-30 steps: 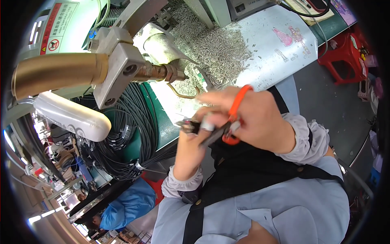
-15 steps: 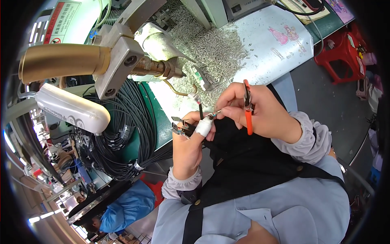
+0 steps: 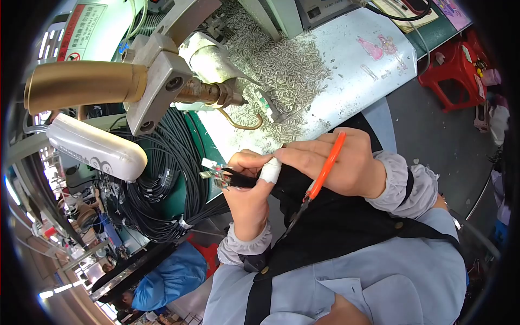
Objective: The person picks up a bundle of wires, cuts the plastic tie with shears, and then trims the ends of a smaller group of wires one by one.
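Note:
My left hand [image 3: 250, 189] is closed round a bunch of thin black cables [image 3: 241, 180]. Small metal-and-green connector ends [image 3: 215, 172] stick out of it on the left. White tape [image 3: 271, 170] wraps its thumb. My right hand [image 3: 341, 165] comes in from the right, its fingertips meeting the left thumb and forefinger at the tape; what is pinched there is hidden. Across the back of my right hand lies an orange-handled cutting tool [image 3: 327, 165], its dark metal end pointing down toward my apron; its exact kind is unclear.
Behind my hands, many small silvery pieces [image 3: 303, 76] cover the pale work surface [image 3: 374, 59]. A bench machine with a brass-coloured cylinder [image 3: 86, 84] and a white lamp [image 3: 97, 146] reach in from the left. Coiled black cables [image 3: 173, 179] lie below. A red stool [image 3: 452, 76] stands right.
The cable end between my fingertips has left view. My right hand has turned and come left, its tool swinging down-left. The connectors in my left hand have shifted left.

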Demonstrator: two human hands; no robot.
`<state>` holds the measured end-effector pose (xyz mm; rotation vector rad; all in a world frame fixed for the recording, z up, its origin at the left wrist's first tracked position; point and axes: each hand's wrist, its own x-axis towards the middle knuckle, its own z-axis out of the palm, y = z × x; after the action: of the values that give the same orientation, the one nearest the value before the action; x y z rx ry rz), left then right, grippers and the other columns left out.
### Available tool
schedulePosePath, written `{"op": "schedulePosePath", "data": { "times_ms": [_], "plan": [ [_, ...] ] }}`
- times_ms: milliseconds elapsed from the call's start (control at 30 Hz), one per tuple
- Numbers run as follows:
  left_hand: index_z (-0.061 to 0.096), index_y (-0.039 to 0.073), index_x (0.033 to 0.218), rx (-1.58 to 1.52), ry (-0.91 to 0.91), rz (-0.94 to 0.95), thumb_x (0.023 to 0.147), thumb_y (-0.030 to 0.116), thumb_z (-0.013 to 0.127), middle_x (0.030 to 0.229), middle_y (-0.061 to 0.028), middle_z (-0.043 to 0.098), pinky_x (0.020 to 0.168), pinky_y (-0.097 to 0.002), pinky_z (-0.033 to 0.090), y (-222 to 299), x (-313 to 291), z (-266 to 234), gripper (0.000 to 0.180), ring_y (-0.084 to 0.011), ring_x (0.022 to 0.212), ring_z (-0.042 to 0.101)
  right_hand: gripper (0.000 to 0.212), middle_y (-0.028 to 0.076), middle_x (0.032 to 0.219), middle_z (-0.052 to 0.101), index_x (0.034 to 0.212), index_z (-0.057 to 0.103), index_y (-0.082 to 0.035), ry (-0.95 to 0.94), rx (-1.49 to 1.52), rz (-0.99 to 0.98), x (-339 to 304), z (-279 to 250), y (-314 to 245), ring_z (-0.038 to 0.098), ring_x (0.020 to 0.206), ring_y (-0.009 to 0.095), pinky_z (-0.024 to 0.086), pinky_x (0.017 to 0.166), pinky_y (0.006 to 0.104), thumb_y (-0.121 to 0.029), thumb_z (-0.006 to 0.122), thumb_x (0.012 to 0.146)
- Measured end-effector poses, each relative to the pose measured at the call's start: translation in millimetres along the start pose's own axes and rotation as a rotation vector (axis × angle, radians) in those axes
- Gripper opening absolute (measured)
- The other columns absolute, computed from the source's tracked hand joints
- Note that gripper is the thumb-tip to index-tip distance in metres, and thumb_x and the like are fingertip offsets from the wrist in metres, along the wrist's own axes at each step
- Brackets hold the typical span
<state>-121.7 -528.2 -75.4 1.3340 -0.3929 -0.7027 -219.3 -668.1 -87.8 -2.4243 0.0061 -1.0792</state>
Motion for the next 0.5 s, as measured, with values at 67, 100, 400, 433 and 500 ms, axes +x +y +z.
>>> {"op": "schedulePosePath", "data": {
  "times_ms": [67, 100, 400, 433, 500],
  "plan": [
    [0.054, -0.002, 0.088, 0.186, -0.046, 0.147, 0.071, -0.011, 0.059, 0.079, -0.0054, 0.052, 0.062, -0.0202, 0.041, -2, 1, 1, 0.019, -0.0085, 0.066, 0.049, 0.025, 0.002, 0.071, 0.060, 0.091, 0.059, -0.007, 0.084, 0.024, -0.009, -3, 6, 1, 0.058, 0.054, 0.013, 0.043, 0.043, 0.0227, -0.010, 0.063, 0.067],
    [0.054, -0.002, 0.088, 0.186, -0.046, 0.147, 0.071, -0.011, 0.059, 0.079, -0.0054, 0.052, 0.062, -0.0202, 0.041, -2, 1, 2, 0.019, -0.0085, 0.066, 0.049, 0.022, 0.003, 0.071, 0.060, 0.091, 0.059, -0.007, 0.080, 0.049, 0.021, -5, 8, 2, 0.058, 0.054, 0.014, 0.043, 0.043, 0.0227, -0.009, 0.063, 0.069],
    [0.055, -0.003, 0.093, 0.374, 0.041, 0.254, 0.071, -0.012, 0.058, 0.078, -0.0041, 0.052, 0.061, -0.0172, 0.039, -6, -5, 7, 0.024, -0.0069, 0.068, 0.051, 0.006, 0.006, 0.072, 0.060, 0.086, 0.055, -0.002, -0.201, 0.838, 0.751, -3, 5, -4, 0.058, 0.058, 0.013, 0.045, 0.052, 0.0224, -0.008, 0.055, 0.083],
    [0.055, -0.003, 0.093, 0.455, 0.012, 0.291, 0.071, -0.011, 0.058, 0.078, -0.0038, 0.053, 0.061, -0.0172, 0.040, -8, -5, 2, 0.024, -0.0071, 0.069, 0.051, 0.007, 0.006, 0.073, 0.060, 0.085, 0.054, -0.001, -0.222, 0.803, 0.785, -4, 5, -5, 0.058, 0.060, 0.012, 0.045, 0.055, 0.0225, -0.008, 0.053, 0.084],
    [0.055, -0.003, 0.094, 0.534, -0.018, 0.326, 0.071, -0.011, 0.058, 0.078, -0.0035, 0.053, 0.061, -0.0172, 0.040, -8, -6, 0, 0.024, -0.0072, 0.070, 0.052, 0.007, 0.006, 0.074, 0.060, 0.086, 0.054, -0.001, -0.164, 0.637, 0.664, -6, 6, -12, 0.058, 0.060, 0.011, 0.046, 0.056, 0.0227, -0.008, 0.053, 0.085]
  ]
}}
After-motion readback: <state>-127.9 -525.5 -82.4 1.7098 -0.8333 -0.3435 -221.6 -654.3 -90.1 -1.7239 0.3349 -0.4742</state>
